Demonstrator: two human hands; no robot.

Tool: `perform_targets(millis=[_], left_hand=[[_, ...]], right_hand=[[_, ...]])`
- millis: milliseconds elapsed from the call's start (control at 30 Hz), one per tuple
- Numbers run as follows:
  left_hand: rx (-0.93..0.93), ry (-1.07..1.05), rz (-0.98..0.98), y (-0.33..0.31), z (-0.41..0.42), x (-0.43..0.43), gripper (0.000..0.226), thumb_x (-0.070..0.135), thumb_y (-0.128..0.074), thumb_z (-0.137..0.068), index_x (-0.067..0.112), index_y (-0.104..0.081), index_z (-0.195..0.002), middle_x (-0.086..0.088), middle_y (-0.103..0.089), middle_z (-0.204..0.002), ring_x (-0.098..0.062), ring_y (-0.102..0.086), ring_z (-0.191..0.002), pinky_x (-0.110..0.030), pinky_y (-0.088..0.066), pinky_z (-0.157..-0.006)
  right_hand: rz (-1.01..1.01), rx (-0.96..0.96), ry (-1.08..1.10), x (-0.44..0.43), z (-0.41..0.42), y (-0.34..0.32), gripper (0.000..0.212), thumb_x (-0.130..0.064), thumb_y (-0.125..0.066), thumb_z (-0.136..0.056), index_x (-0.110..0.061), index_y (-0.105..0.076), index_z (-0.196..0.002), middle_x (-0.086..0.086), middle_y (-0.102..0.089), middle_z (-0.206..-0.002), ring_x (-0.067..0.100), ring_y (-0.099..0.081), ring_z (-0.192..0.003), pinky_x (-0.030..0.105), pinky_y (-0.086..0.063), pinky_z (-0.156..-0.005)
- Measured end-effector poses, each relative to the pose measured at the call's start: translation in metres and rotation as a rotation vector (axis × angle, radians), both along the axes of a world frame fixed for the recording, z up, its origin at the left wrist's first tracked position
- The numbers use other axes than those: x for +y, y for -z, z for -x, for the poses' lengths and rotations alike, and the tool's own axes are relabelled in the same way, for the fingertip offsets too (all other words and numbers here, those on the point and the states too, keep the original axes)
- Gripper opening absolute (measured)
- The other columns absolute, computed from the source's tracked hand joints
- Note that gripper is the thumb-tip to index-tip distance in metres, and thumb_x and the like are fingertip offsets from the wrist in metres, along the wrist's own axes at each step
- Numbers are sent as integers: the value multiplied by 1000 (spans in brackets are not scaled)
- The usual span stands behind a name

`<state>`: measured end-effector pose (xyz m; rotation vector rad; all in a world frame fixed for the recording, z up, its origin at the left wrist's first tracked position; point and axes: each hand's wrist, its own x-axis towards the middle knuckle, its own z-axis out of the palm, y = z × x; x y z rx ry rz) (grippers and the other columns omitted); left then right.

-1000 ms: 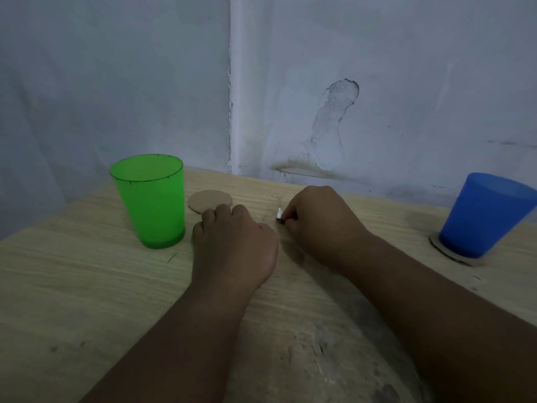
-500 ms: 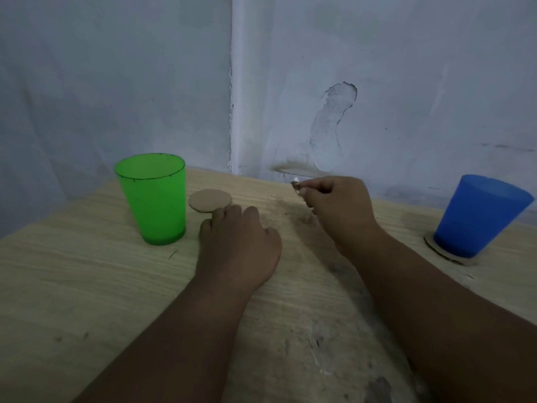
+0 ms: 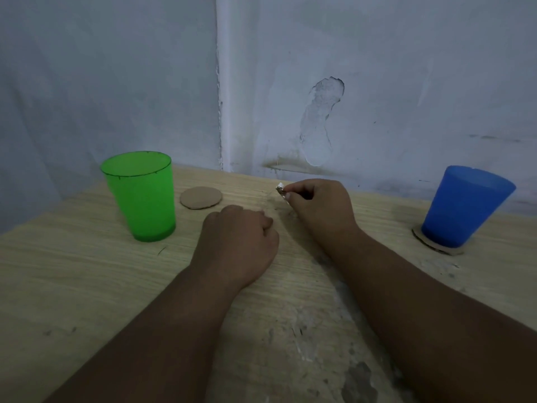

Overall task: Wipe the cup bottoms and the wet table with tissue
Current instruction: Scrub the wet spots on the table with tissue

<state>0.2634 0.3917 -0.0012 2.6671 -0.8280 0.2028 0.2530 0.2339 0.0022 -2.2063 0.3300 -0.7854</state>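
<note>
Up at the right hand (image 3: 316, 207), the grip's fingertips pinch a small tissue scrap (image 3: 280, 189) above the tabletop (image 3: 72, 271). Left hand (image 3: 236, 248) rests fisted, holding nothing visible, between green cup (image 3: 141, 196) and blue cup (image 3: 462, 206).

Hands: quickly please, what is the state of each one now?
Left hand: closed in a loose fist, resting on the table; nothing visible in it.
Right hand: fingertips pinched on a small white scrap of tissue.

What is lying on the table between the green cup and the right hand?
In the head view: a round cardboard coaster beside the green cup, then bare table up to the right hand.
</note>
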Motion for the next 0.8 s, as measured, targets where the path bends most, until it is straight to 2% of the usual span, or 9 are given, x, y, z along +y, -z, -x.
perform_targets(millis=[67,133,200,300,367,467,633,733,800], left_hand=[[1,-9,66,-2,5,0,57,43,-30,-85,29,-78,-113,3,-74,-120,-22,-63,-112,-41,-48,-98],[3,-41,164,-2,5,0,52,43,-36,-81,27,-80,-104,1,-77,-104,-22,-68,-100,-39,-53,-90],[3,-110,299,-2,4,1,39,39,-49,-84,25,-78,-107,2,-76,-104,-20,-68,-97,-36,-55,-86],[9,-179,425,2,-3,4,27,21,-64,-87,17,-72,-112,-2,-70,-111,-21,-65,-99,-39,-55,-87],[14,-197,471,6,-8,5,21,11,-65,-87,15,-73,-105,-4,-71,-103,-22,-66,-94,-39,-55,-85],[19,-250,547,8,-13,6,14,5,-67,-89,18,-72,-92,-2,-70,-91,-18,-64,-82,-30,-50,-74],[33,-301,622,9,-17,7,17,14,-70,-91,21,-67,-76,6,-64,-74,-10,-61,-71,-28,-45,-65],[10,-295,601,8,-15,5,23,27,-64,-97,18,-67,-76,5,-63,-71,-10,-58,-67,-29,-40,-61],[8,-297,592,7,-14,4,25,31,-61,-98,18,-67,-77,4,-63,-72,-12,-59,-68,-30,-43,-61]], right_hand=[[-19,-24,1,1,2,0,16,-16,-67,-87,-20,-79,-96,-10,-74,-90,-1,-65,-81,12,-46,-73],[-7,-26,0,2,3,0,16,-16,-66,-87,-20,-79,-96,-11,-75,-93,-5,-62,-78,6,-44,-71],[62,12,-4,2,3,0,18,-15,-65,-88,-21,-79,-98,-13,-73,-95,-7,-58,-75,1,-40,-70],[172,106,-26,3,0,0,21,-15,-63,-89,-22,-78,-101,-9,-74,-100,-1,-59,-80,10,-43,-74],[233,139,-59,8,-3,-2,21,-16,-62,-89,-24,-78,-102,-11,-74,-100,-1,-58,-75,12,-42,-69],[278,154,-187,18,1,-5,18,-21,-64,-87,-27,-78,-96,-15,-72,-92,-7,-54,-69,8,-39,-62],[385,241,-316,18,12,-8,15,-26,-67,-88,-29,-78,-98,-20,-66,-79,-7,-53,-67,5,-33,-60],[492,276,-280,12,9,-10,18,-25,-65,-91,-27,-78,-103,-12,-72,-95,-2,-54,-77,15,-40,-70],[472,275,-202,7,6,-9,18,-22,-64,-90,-25,-78,-102,-8,-74,-102,5,-61,-86,23,-48,-80]])
